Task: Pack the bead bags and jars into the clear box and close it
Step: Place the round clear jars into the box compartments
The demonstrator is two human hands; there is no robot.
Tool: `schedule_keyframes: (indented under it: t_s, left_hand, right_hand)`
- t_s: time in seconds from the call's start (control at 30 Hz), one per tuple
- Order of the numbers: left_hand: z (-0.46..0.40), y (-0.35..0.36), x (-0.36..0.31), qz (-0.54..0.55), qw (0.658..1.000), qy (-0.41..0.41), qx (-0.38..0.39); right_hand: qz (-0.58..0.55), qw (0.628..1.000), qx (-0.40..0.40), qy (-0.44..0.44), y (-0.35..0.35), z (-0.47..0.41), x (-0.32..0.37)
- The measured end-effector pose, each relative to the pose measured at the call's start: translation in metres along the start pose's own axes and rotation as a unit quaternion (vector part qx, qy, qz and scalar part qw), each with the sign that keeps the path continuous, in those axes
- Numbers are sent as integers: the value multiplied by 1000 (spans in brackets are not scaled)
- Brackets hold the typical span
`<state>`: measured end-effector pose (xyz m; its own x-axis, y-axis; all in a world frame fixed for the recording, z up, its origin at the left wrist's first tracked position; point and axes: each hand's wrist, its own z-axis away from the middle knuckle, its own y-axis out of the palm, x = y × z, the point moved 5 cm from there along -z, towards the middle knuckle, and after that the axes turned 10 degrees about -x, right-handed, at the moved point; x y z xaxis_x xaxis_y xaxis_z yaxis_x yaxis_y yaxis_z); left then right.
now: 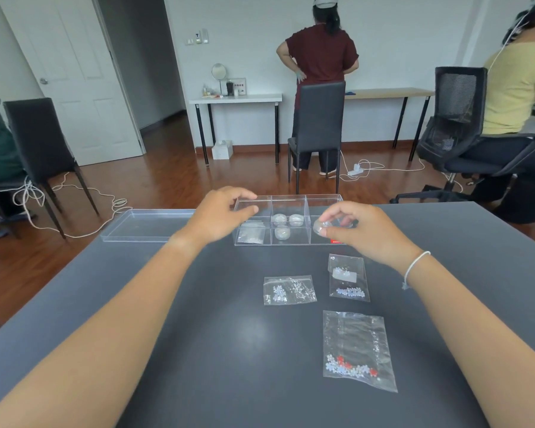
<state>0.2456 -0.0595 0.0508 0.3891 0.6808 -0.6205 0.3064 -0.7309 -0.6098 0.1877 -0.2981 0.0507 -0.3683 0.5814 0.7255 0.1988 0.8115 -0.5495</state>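
- No text, brand, number or sign can be read anywhere in the view.
- Red label [337, 241] at the near right corner of the clear box [291, 200]: a strip of colour only (mostly hidden behind the right hand [362, 230]); any lettering is too small to tell.
- Small framed card [239, 86] on the far white table [235, 98]: dark squares show, no legible characters.
- Wall switch plates [198, 38], far, left of centre: one carries a dark mark, too blurred to read.
- Bead bags [291, 290] on the near table: clear, with no readable print.
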Motion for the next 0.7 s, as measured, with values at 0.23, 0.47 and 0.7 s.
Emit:
schedule_keyframes:
  t_s: [0.23,0.47,0.7]
  left_hand:
    - [25,2,31,25,998,-57,-11]
    - [28,2,34,31,998,-54,-10]
    - [28,1,35,28,998,-54,-12]
  right_hand:
    - [30,999,-14,-14,6,-34,15]
    - [172,982,83,7,38,-66,19]
    - [285,941,180,16,59,-77,15]
